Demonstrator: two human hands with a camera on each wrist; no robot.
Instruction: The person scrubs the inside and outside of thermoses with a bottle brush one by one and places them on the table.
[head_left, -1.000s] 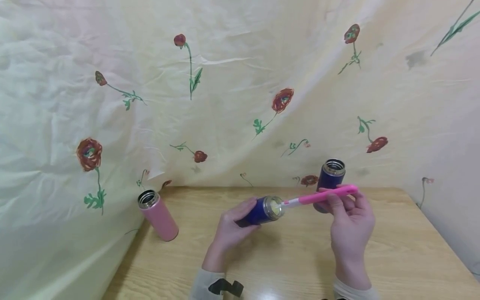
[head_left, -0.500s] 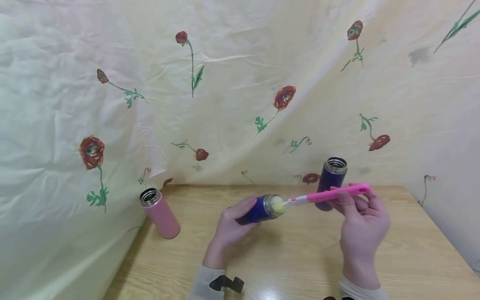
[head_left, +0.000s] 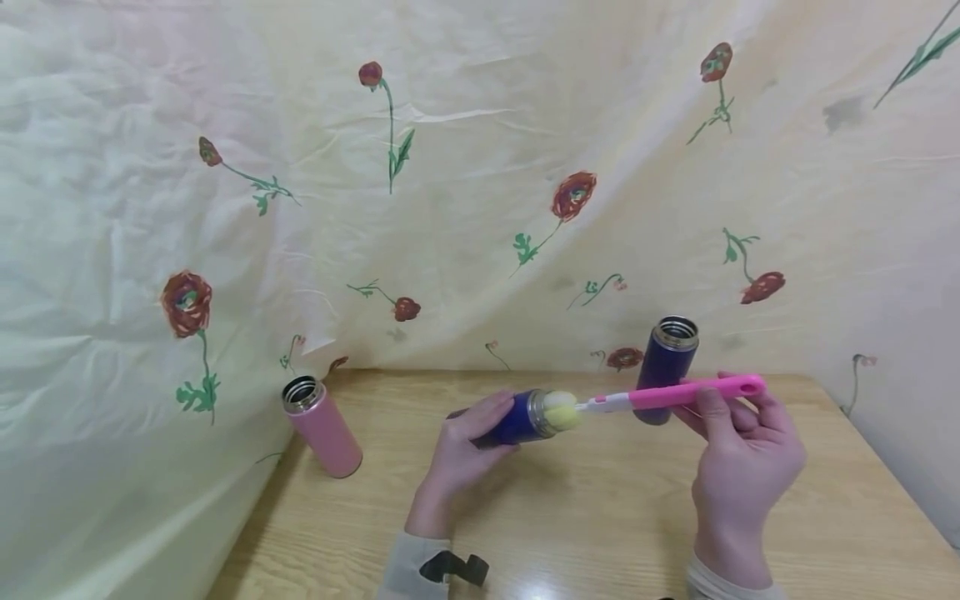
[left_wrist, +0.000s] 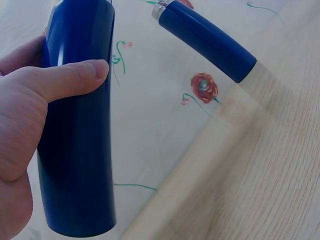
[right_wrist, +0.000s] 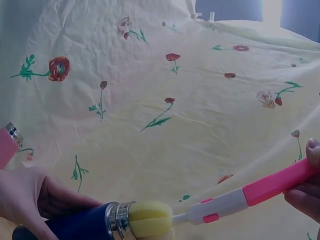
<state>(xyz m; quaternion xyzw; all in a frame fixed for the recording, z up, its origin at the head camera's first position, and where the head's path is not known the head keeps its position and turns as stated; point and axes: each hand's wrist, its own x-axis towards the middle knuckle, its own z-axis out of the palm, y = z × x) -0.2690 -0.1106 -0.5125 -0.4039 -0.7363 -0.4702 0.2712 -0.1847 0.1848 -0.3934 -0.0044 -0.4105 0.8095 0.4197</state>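
Observation:
My left hand [head_left: 468,454] grips a blue bottle [head_left: 516,421] tipped on its side above the table, its metal mouth turned right. In the left wrist view the thumb lies across the bottle [left_wrist: 77,150]. The right hand [head_left: 742,454] pinches the pink handle of a sponge bottle brush [head_left: 675,393]. Pale yellow sponge [right_wrist: 151,219] shows at the bottle's mouth, partly outside; whether some is still inside is hidden. A second blue bottle [head_left: 663,367] without a lid stands upright behind the brush handle.
A lidless pink bottle [head_left: 324,433] stands at the left of the wooden table [head_left: 570,533]. Flower-printed cloth [head_left: 465,208] hangs behind and along the left side.
My right hand has moved right with the bottle brush, drawing its sponge head outward through the bottle's mouth. The left hand and its bottle stay nearly in place.

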